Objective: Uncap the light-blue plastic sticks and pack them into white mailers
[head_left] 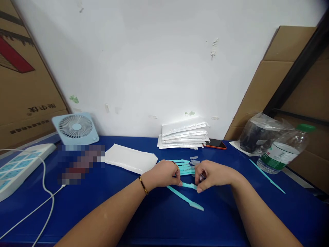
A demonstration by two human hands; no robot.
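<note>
My left hand (169,174) pinches a teal eyebrow razor (188,185) by its handle, just above the blue table. At the razor's other end, my right hand (209,175) has thumb and fingers closed around the tip; whether a clear cap is between them I cannot tell. Behind my hands lie several more teal razors (183,168) side by side, partly hidden by my fingers. Small clear blade caps (194,162) rest at their right end. In front of my hands lies a single razor (189,200), slanting down to the right.
A white padded envelope (130,158) lies left of my hands, and a stack of envelopes (183,133) stands by the wall beside a phone (216,144). A fan (76,127), power strip (24,168) and cable are left. A bottle (284,152), bagged dark object (253,135) and another razor (267,176) are right.
</note>
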